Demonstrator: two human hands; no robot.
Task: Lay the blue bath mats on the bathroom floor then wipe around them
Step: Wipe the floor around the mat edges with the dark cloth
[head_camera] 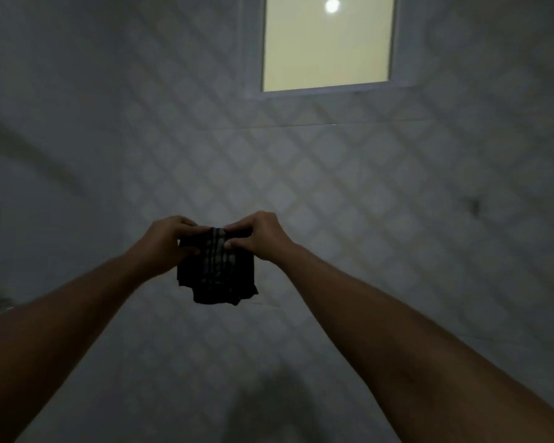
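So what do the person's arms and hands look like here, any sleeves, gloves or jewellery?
Both forearms are bare up to the frame edge, with no sleeves in view. The left hand and right hand wear no gloves; no watch or rings show, though dim light hides fine detail.

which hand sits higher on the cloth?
The right hand. It grips the top edge of the dark striped cloth slightly above the left hand, which pinches the cloth's left side a little lower.
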